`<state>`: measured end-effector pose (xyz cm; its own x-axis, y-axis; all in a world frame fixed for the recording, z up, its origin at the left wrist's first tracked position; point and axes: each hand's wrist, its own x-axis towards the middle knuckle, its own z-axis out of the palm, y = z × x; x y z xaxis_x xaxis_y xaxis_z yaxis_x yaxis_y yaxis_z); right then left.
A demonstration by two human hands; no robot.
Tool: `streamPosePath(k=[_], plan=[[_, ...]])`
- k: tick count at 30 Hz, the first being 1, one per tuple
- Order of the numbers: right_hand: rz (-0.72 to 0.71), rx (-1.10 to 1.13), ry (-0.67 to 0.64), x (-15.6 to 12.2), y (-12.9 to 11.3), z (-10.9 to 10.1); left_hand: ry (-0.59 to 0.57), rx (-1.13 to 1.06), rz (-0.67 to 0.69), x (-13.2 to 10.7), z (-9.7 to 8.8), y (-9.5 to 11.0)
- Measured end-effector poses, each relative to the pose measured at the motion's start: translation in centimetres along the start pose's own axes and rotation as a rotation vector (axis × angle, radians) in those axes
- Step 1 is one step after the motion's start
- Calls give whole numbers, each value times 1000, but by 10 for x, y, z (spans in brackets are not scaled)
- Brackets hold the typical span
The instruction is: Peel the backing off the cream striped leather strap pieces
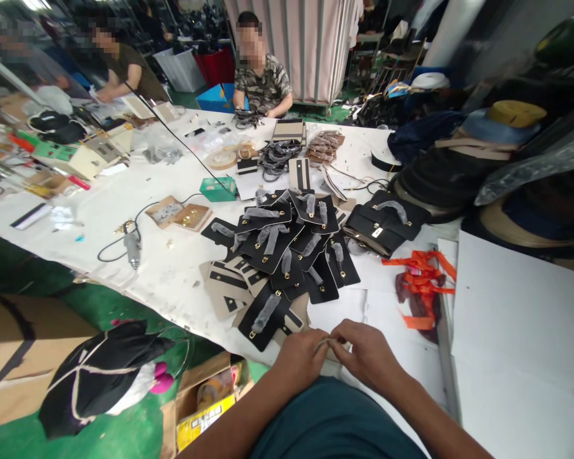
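Close to my body at the table's front edge, my left hand (302, 356) and my right hand (364, 352) meet, both closed in a pinch. A thin beige strip (322, 344) runs between their fingertips; most of it is hidden by the fingers. Just beyond my left hand lies a black bag flap (264, 320) with a plastic-wrapped handle and gold-coloured fittings. Behind it is a heap of similar black flaps (287, 239), mixed with beige panels (226, 290) bearing black strips. A black handbag (385, 223) rests to the right of the heap.
Left of the heap are a corded hand tool (132, 245) and a small box of gold-coloured fittings (192, 217). Orange ribbon (423, 287) lies right, beside a white board (521, 338). Strap rolls (435, 175) stand beyond. A person (263, 80) works across the table (172, 280).
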<state>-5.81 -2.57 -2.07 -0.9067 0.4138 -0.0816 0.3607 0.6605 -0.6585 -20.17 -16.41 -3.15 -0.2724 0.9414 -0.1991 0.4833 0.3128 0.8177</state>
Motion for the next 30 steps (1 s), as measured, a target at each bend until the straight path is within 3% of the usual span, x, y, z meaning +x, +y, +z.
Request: streamPosePath(k=[3,6,9,13,16,20,27,30], plan=[[31,76,22,-2,6,-4,-27,44,-29,8,4,2],[121,278,118,-2,15,-5,3,-47,-84,16,4,2],[324,499,200,1,25,-4,117,-287,-223,26,1,1],[450,799,137,11,26,4,204,-774,-470,44,-1,1],[420,982,106,21,17,10,182,-935,-466,56,6,4],[510,1062,202,27,10,17,188,-1012,-508,67,23,8],[673,1071,532,10,36,22,22,-817,-551,89,50,-1],[674,1183,673,1,51,13,89,-544,-411,104,60,-18]])
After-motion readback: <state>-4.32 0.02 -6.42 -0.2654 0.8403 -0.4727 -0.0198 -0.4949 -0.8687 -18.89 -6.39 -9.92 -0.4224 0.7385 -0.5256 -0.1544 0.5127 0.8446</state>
